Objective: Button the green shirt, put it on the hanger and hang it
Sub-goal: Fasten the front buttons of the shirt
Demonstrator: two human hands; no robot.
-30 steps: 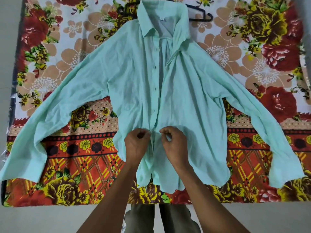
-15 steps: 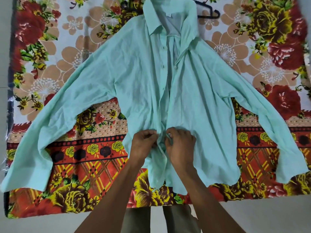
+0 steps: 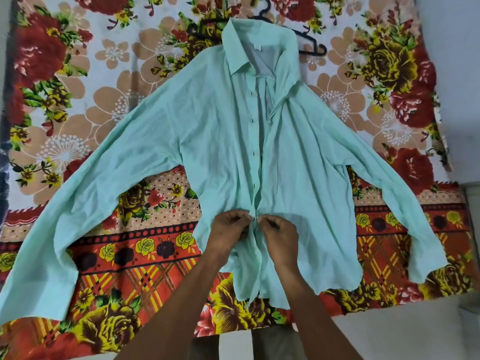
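The thin mint-green button-up shirt (image 3: 207,141) lies spread flat, front up, on a floral cloth in red, orange and beige (image 3: 78,74), with both sleeves stretched out to the sides and the collar at the far end. A black plastic hanger (image 3: 310,41) lies under the collar, and only its hook and one arm show beyond the fabric.

The fabric looks very light and soft. It wrinkles easily and does not keep any shape, so I judge it will slide and bunch when it is pulled. The best place to take it is the front placket, close to each button and buttonhole, because the double edge there is a little firmer. For lifting later, the collar and shoulders seem the safest places.

Both hands are at the lower part of the placket, near the person. The left hand (image 3: 228,227) pinches the edge with the buttonholes between thumb and curled fingers. The right hand (image 3: 279,229) pinches the other edge, where a small button seems to be, though it is too small to see clearly. The fingertips of both hands nearly meet at the opening. Above them the front is open up to the collar, so most buttons are not yet closed.
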